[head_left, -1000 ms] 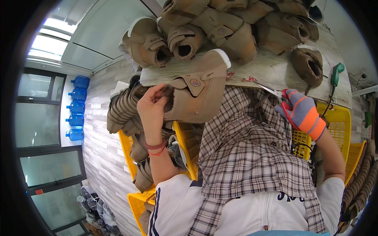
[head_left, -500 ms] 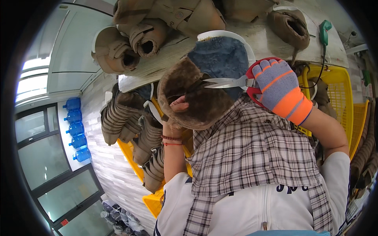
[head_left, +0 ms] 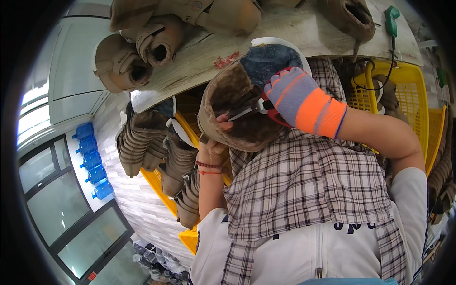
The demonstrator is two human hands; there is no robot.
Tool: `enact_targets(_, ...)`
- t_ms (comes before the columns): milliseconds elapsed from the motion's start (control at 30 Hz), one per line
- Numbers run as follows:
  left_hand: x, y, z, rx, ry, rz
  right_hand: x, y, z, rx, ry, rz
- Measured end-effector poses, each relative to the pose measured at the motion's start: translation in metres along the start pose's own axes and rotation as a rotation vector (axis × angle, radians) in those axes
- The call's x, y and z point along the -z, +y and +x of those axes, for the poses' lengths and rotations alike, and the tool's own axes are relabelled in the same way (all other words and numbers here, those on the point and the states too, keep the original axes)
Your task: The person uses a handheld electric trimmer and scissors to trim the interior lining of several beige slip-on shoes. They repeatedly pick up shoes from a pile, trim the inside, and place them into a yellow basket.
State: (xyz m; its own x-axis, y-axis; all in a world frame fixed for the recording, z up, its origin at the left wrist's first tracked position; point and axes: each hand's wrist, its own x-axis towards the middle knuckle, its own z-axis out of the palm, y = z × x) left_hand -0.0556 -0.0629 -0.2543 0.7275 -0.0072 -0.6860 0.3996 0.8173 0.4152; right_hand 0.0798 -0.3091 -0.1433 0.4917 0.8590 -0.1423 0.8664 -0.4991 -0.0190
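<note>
In front of my chest is a tan shoe upper with brown fleecy lining. A blue fuzzy area with a white curved edge shows at its far end. My left hand grips the near left side of the upper; a fingertip shows on the lining and the other fingers are partly hidden behind it. My right hand, in a grey and orange knit glove, is closed round the red handles of a pair of scissors. Their blades lie over the brown lining, pointing toward my left fingertip.
Several tan shoe uppers lie on the worn worktable. Another upper and a green-handled tool with a black cord sit farther right. Stacked uppers fill a yellow crate at left; a yellow basket stands at right.
My right hand has moved left and nearer the upper, carrying the scissors deeper over the brown lining. Their blades look closer together. The upper has shifted slightly right in the view.
</note>
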Motion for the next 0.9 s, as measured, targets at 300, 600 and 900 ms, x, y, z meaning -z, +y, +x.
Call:
enact_targets(300,-0.009,-0.001,-0.001,0.013,0.048,0.042,-0.008,0.021,-0.009,-0.031,0.051,0.122)
enact_targets(600,-0.076,-0.001,-0.046,-0.310,0.081,0.235,-0.038,0.063,-0.051,-0.069,0.328,0.480)
enact_targets(900,-0.158,0.006,-0.098,-0.969,0.255,1.243,-0.085,0.057,-0.093,-0.172,0.246,0.500)
